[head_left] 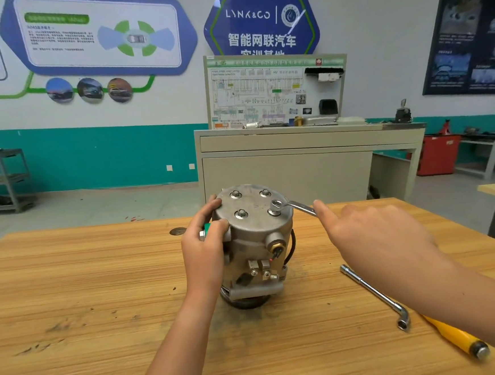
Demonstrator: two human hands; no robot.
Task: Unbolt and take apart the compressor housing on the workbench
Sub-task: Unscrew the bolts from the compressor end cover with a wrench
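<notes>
A workshop classroom with a white wall above a teal band, hung with blue-framed posters, lies behind a pale wooden plank counter point(100, 287). A beige training cabinet point(298, 165) carrying a wiring-diagram board stands past the counter's far edge.

The grey cast-metal cylindrical compressor housing point(253, 240) stands on end on the counter, near its far edge and about midway across. Its flat round end plate faces up. Four hex-headed steel bolts point(241, 214) sit in that plate, two nearer and two farther.

The left hand point(205, 247) grips the housing from its left side. The thumb lies over the near rim of the end plate and the fingers point(215, 202) curl round the far rim. A small green part shows at the housing's side, just against this hand.

A flat silver ring spanner point(293, 206) has its ring seated on the nearer right bolt, and its handle points out to the right past the plate's edge. The right hand point(371, 236) reaches in from the right with straight, loosely spread fingers. Only the tip of its forefinger touches the end of the spanner's handle, and nothing is gripped.

An L-shaped chrome socket wrench point(373, 294) lies flat on the counter to the right of the housing, under the right forearm and apart from the housing. Just beside its bent end lies a yellow-handled tool with a metal end cap point(456, 338), partly hidden by the forearm.
</notes>
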